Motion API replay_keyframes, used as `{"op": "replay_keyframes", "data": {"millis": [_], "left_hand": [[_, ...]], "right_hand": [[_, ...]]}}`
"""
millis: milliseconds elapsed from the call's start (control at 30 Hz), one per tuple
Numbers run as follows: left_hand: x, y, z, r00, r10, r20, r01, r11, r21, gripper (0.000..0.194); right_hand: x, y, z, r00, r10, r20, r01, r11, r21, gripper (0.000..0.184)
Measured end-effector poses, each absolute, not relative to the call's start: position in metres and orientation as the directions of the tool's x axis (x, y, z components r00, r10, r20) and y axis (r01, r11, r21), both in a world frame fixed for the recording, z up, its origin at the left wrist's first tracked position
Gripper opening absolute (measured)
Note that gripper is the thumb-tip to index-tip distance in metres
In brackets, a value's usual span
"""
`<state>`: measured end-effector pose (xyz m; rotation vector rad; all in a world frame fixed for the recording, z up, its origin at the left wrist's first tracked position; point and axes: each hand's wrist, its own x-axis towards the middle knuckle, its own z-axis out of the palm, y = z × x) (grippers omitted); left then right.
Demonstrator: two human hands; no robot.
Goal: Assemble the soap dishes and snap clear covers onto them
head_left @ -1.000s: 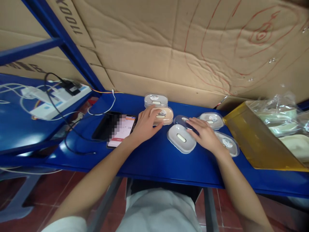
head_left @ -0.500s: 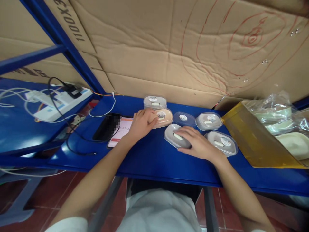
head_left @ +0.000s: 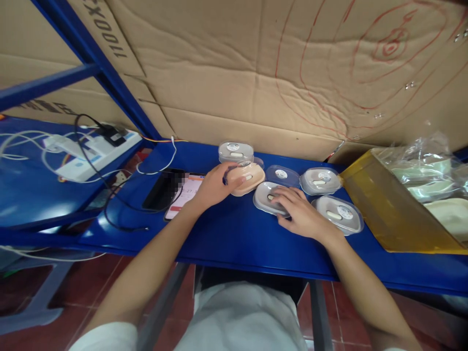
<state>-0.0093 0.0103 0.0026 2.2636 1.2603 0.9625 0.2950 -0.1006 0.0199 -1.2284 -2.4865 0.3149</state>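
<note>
My left hand (head_left: 216, 184) has its fingers and thumb around a peach oval lidded box (head_left: 252, 176) with a pale tab on top. That box looks slightly tilted, and a clear edge shows behind it. My right hand (head_left: 302, 212) grips a grey lidded box (head_left: 265, 195), fingers over the lid by its tab and thumb at the near side. Behind the peach box stands another grey box (head_left: 236, 152). A dark blue box (head_left: 282, 175) lies just past the right hand. Two more grey boxes, one farther back (head_left: 320, 181) and one nearer (head_left: 339, 214), sit to the right.
A phone (head_left: 177, 202) lies left of my hand on the blue table (head_left: 226, 239). Cables and a power strip (head_left: 98, 156) are farther left. On the right stands a yellow-sided carton (head_left: 387, 209) with bagged pale green pieces. Cardboard (head_left: 219, 73) walls the back.
The peach box has tipped in my left hand, and its label now sits higher. My right fingers have shifted over the lid, covering more of the tab. The view has turned slightly.
</note>
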Motion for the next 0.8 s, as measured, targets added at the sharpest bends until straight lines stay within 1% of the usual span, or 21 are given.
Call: {"op": "replay_keyframes", "data": {"millis": [100, 233, 367, 500, 600, 633, 700, 767, 800], "left_hand": [[-0.004, 0.012, 0.0, 0.336, 0.835, 0.435, 0.575, -0.548, 0.607, 0.046], [0.013, 0.017, 0.0, 0.378, 0.8, 0.466, 0.595, -0.595, 0.54, 0.045], [0.037, 0.031, 0.009, 0.469, 0.777, 0.42, 0.608, -0.629, 0.485, 0.044], [0.047, 0.038, 0.018, 0.534, 0.766, 0.357, 0.637, -0.643, 0.426, 0.05], [0.039, 0.023, 0.017, 0.531, 0.788, 0.311, 0.727, -0.612, 0.311, 0.055], [0.034, 0.016, 0.016, 0.513, 0.805, 0.299, 0.767, -0.586, 0.262, 0.052], [0.024, 0.003, 0.012, 0.506, 0.819, 0.272, 0.798, -0.564, 0.213, 0.042], [0.018, -0.005, 0.009, 0.536, 0.809, 0.24, 0.788, -0.582, 0.202, 0.034], [0.016, -0.007, 0.007, 0.553, 0.801, 0.228, 0.78, -0.594, 0.196, 0.035]], "right_hand": [[0.292, -0.1, 0.017, -0.566, 0.797, 0.21, 0.719, 0.602, -0.348, 0.036], [0.29, -0.098, 0.01, -0.574, 0.788, 0.221, 0.718, 0.615, -0.327, 0.033], [0.291, -0.096, 0.006, -0.575, 0.786, 0.226, 0.721, 0.618, -0.314, 0.034], [0.291, -0.095, 0.006, -0.567, 0.789, 0.239, 0.724, 0.615, -0.313, 0.034], [0.29, -0.095, 0.007, -0.572, 0.787, 0.233, 0.723, 0.617, -0.311, 0.034], [0.289, -0.095, 0.008, -0.573, 0.788, 0.226, 0.725, 0.616, -0.308, 0.035], [0.288, -0.096, 0.009, -0.57, 0.792, 0.219, 0.734, 0.61, -0.297, 0.035], [0.286, -0.096, 0.011, -0.561, 0.797, 0.223, 0.741, 0.604, -0.292, 0.036], [0.286, -0.097, 0.012, -0.557, 0.799, 0.227, 0.742, 0.601, -0.297, 0.037]]}}
